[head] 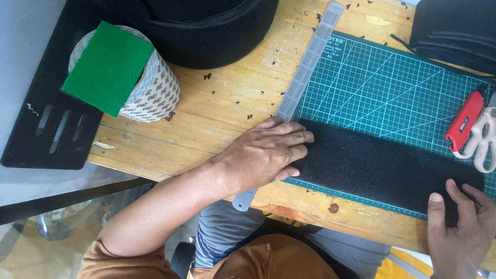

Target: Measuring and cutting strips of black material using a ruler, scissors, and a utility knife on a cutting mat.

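A wide black fabric strip (377,168) lies flat across a green cutting mat (382,88) on a wooden table. My left hand (268,152) rests palm down on the strip's left end, fingers spread, also covering part of a long steel ruler (307,67) that runs diagonally along the mat's left edge. My right hand (460,227) presses fingers on the strip's right end near the table's front edge. Neither hand grips anything.
A roll of patterned tape (155,93) with a green pad (106,67) on top stands at left. A large black roll (206,31) sits behind it. A red utility knife (464,121) and scissors (483,139) lie at the mat's right. Black material (454,31) is at top right.
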